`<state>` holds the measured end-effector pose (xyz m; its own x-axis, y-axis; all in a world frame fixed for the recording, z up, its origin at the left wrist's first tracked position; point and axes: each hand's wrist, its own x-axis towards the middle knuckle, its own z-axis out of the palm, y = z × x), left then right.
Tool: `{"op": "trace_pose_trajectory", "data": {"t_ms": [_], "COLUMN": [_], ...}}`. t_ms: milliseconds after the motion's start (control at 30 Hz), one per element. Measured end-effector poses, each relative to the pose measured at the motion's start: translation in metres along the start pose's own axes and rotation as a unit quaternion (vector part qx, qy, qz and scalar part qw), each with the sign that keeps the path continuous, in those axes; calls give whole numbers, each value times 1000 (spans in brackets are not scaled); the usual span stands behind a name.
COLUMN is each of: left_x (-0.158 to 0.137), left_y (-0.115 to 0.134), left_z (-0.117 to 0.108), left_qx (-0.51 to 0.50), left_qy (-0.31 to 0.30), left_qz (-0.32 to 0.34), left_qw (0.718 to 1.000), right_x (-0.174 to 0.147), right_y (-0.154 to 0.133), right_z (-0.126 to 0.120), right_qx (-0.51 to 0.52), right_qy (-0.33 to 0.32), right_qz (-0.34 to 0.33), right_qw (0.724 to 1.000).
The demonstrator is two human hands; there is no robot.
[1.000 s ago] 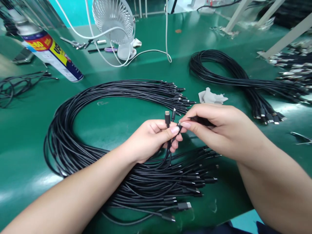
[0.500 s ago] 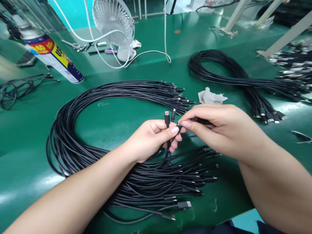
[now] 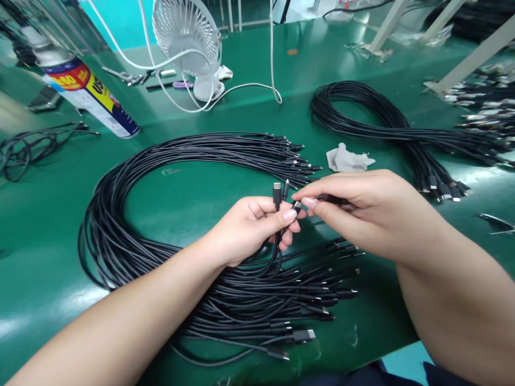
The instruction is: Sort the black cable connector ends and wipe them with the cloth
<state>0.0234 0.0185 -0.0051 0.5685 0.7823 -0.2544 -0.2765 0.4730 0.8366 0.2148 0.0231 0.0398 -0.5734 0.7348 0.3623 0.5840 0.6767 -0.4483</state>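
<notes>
My left hand [image 3: 255, 228] is closed on several black USB cables, pinching one connector [image 3: 296, 206] between thumb and fingers, its metal tip facing up and right. Two more cable plugs [image 3: 277, 194] stick up from the same grip. Just to the right, my right hand [image 3: 364, 212] is closed, thumb and forefinger tips beside that connector. Something thin and dark shows inside its curled fingers, too hidden to name. Under and around my left hand a big looped bundle of black cables [image 3: 120, 214] lies on the green table, its plugs spread toward the right.
A second black cable bundle [image 3: 362, 115] lies at the back right, near a crumpled pale scrap [image 3: 349, 158]. Tweezers [image 3: 497, 224] lie at the right edge. Toward the back stand a spray can [image 3: 90, 91] and a small white fan [image 3: 187, 40] with a trailing white cord.
My right fingertips have shifted very slightly back from the connector, leaving more of its metal tip in sight. My left hand keeps its hold on the cables.
</notes>
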Motion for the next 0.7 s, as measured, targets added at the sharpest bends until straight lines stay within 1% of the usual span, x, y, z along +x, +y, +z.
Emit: {"op": "trace_pose_trajectory", "data": {"t_ms": [133,200,367,467,567,633,700], "left_x": [0,0,-1,-1,-1,-1,-1], "left_y": [0,0,-1,-1,-1,-1,-1], "left_z": [1,2,-1,-2,-1,0,0], "left_qx": [-5,-6,14,31,12,6,8], "left_qy": [-3,-1,-7,-18,-14,-5,-1], "left_qz": [-1,-2,-3,-3,-3,-7,-10], "left_qw": [1000,1000,1000,999,1000,1000,1000], "right_x": [0,0,1,2,4,5,5], "right_y": [1,1,2,2,4,5,6], "right_z": [-1,0,10,17,18,14,8], "right_qx": [0,9,41,55,14,-24,-40], "right_qy": [-9,-3,12,17,47,70,85], "right_qz": [17,22,42,22,0,12,39], "right_qw": [1000,1000,998,998,999,997,995]}}
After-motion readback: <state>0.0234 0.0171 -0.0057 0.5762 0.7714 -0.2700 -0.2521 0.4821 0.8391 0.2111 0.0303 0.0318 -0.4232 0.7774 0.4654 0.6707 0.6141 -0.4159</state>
